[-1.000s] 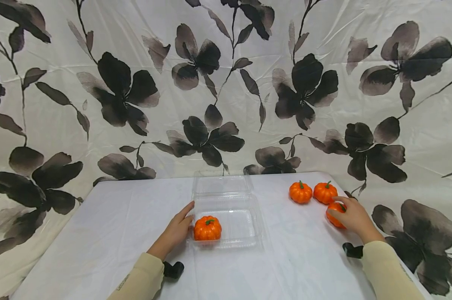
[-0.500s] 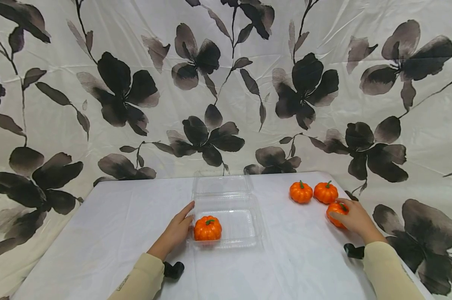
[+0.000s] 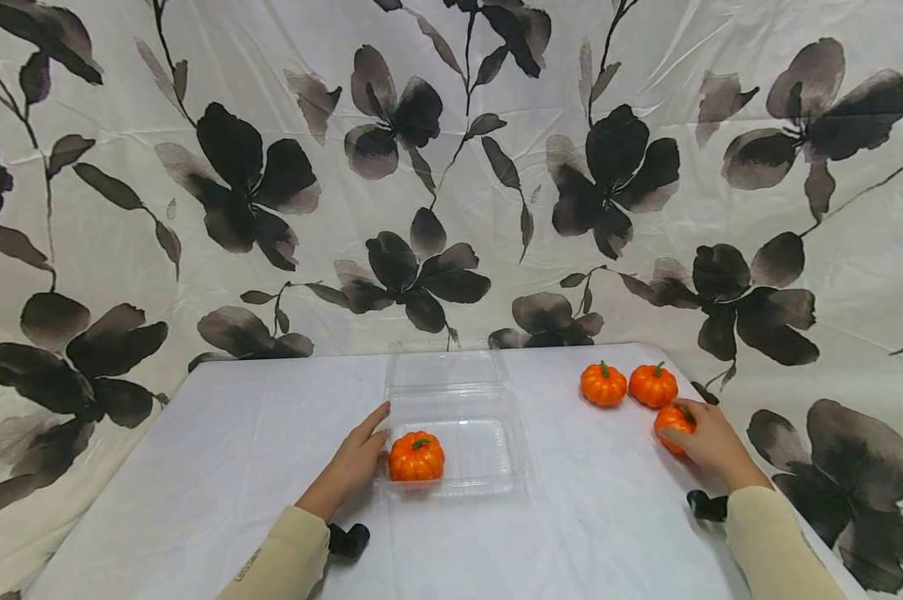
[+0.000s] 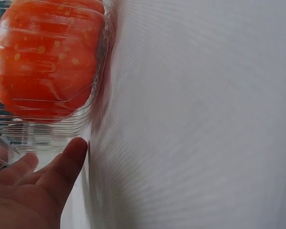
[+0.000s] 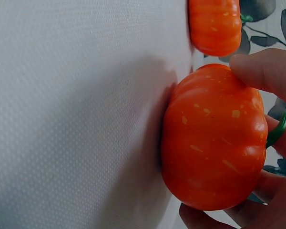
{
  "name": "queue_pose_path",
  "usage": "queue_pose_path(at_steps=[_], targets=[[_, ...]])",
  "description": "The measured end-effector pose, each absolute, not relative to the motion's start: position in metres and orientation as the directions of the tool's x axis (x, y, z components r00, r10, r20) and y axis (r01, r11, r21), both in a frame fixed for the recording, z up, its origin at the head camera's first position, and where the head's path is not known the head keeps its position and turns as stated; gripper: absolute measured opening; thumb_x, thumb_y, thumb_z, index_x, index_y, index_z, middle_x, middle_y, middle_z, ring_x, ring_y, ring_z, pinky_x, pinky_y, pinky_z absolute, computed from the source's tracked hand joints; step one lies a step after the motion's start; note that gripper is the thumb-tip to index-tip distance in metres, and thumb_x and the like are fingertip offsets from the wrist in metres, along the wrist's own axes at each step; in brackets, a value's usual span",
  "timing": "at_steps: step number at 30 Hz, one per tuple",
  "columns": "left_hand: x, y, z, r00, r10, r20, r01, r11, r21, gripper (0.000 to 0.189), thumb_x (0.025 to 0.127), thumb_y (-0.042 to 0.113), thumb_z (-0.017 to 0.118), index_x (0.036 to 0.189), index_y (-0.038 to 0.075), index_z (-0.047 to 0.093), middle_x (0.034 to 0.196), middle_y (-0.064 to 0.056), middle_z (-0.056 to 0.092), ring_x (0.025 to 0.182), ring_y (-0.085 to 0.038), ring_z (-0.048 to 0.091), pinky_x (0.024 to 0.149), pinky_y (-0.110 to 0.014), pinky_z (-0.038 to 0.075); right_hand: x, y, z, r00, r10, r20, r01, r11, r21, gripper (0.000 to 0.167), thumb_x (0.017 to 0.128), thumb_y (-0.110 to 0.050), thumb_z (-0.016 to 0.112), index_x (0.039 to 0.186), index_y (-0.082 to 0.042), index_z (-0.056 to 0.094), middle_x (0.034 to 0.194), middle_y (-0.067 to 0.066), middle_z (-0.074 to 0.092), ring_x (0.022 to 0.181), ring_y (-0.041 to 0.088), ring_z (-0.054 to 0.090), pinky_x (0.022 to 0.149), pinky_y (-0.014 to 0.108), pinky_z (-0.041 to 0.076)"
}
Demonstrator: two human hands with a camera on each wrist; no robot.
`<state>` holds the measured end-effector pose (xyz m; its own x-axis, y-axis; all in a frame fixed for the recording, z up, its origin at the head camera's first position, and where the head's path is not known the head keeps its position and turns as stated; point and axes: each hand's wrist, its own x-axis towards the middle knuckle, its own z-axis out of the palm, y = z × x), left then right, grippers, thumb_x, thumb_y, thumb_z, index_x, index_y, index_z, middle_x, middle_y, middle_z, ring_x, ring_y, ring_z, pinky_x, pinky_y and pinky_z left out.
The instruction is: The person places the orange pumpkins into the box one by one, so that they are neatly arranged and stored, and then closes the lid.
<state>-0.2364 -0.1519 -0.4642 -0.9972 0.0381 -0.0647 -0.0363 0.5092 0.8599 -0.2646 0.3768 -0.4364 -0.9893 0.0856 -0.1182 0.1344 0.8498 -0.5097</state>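
Note:
A clear plastic clamshell box (image 3: 481,454) lies with its lid spread back, and one small orange pumpkin (image 3: 417,457) sits in its left part. My left hand (image 3: 353,458) rests against the box's left side, fingers extended; up close in the left wrist view, thumb and fingertips are right at its ribbed rim. On the right side of the table my right hand (image 3: 709,442) grips another pumpkin (image 5: 214,143), thumb on one side and fingers around the other. The green stem (image 5: 278,130) points toward the palm. This pumpkin appears close against the white cloth.
Two more orange pumpkins, a left one (image 3: 603,384) and a right one (image 3: 653,385), stand behind the gripped one near the table's back right corner. White cloth covers the table (image 3: 218,467). A floral curtain (image 3: 496,225) hangs behind it.
My right hand's fingers have drawn in a little around the pumpkin, which stays in about the same place. The left hand and the box have not moved.

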Motion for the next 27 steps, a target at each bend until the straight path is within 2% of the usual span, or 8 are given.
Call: queue_pose_path(at_steps=[15, 27], targets=[[-0.233, -0.15, -0.462, -0.998, 0.03, -0.051, -0.028, 0.508, 0.861, 0.055, 0.101, 0.022, 0.035, 0.155, 0.02, 0.025, 0.159, -0.011, 0.03, 0.144, -0.037, 0.03, 0.114, -0.059, 0.026, -0.264, 0.364, -0.431, -0.999, 0.02, -0.034, 0.033, 0.883, -0.468, 0.077, 0.089, -0.045, 0.062, 0.143, 0.004, 0.036, 0.142, 0.039, 0.024, 0.122, 0.056, 0.034, 0.101, 0.073, 0.031], [-0.231, -0.149, -0.461, -0.999, 0.024, -0.042, -0.023, 0.516, 0.856, 0.055, 0.101, 0.021, 0.035, 0.155, 0.019, 0.025, 0.158, -0.011, 0.031, 0.141, -0.035, 0.036, 0.115, -0.059, 0.025, -0.263, 0.341, -0.422, -0.999, -0.044, 0.017, -0.046, 0.89, -0.453, 0.073, 0.087, -0.045, 0.064, 0.142, -0.004, 0.04, 0.14, 0.037, 0.03, 0.12, 0.055, 0.039, 0.099, 0.073, 0.034]])
